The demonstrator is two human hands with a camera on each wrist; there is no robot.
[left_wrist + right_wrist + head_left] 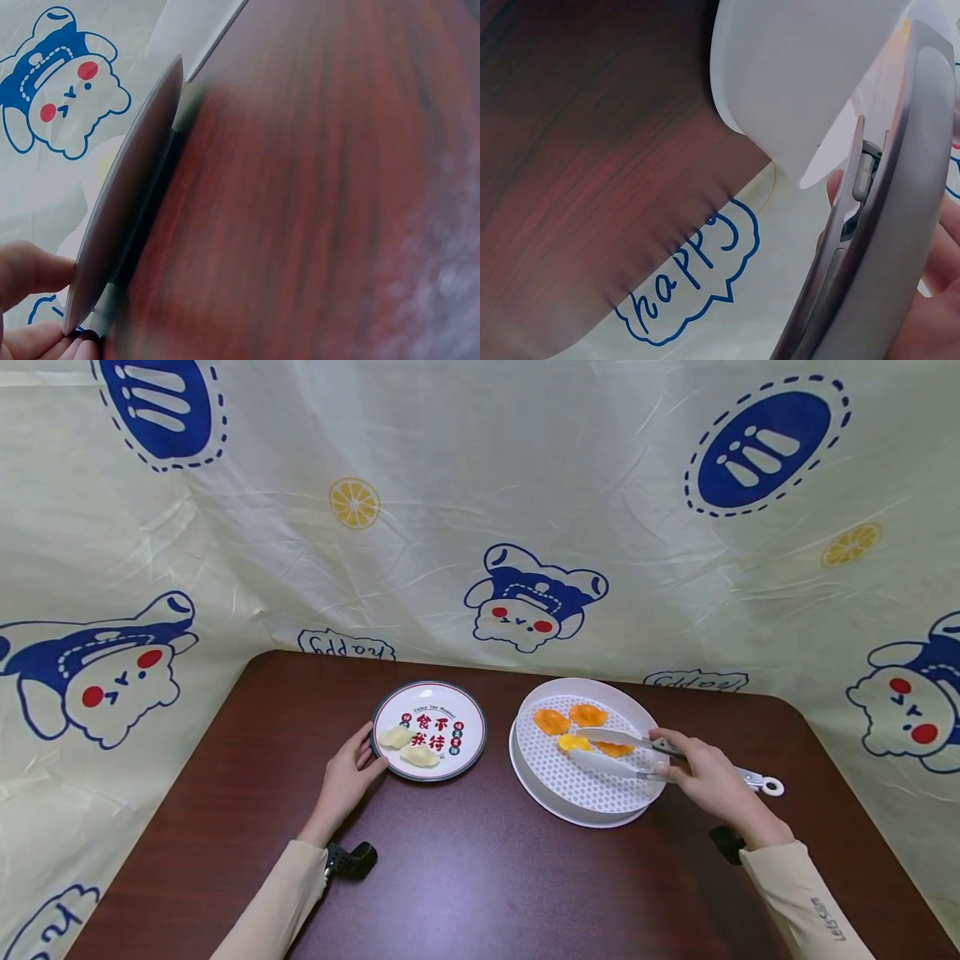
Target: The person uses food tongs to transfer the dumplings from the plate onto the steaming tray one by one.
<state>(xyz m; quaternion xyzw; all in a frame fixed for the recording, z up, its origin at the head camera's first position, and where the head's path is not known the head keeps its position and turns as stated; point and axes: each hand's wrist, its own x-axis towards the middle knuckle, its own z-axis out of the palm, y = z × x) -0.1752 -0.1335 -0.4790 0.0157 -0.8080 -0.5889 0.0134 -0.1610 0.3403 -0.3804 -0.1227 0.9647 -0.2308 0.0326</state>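
Note:
My left hand [351, 787] pinches the rim of a round white plate [457, 760] with dark edging and red characters; in the left wrist view the thumb lies over the rim and the fingers below. Two pale dumplings [418, 755] lie on the plate's left side. My right hand [703, 777] holds metal kitchen tongs [611, 767] with a grey grip, also large in the right wrist view. Their arms are spread over a white perforated steamer tray [600, 796], around a yellow dumpling [573, 742]. Three orange dumplings [552, 722] lie near it on the tray.
The steamer tray sits on a slightly larger white base [534, 800]. Both stand on a dark brown wooden table [450, 877]. Behind the table hangs a pale cloth [420, 577] printed with blue cartoon figures. Each wrist wears a black camera mount [352, 861].

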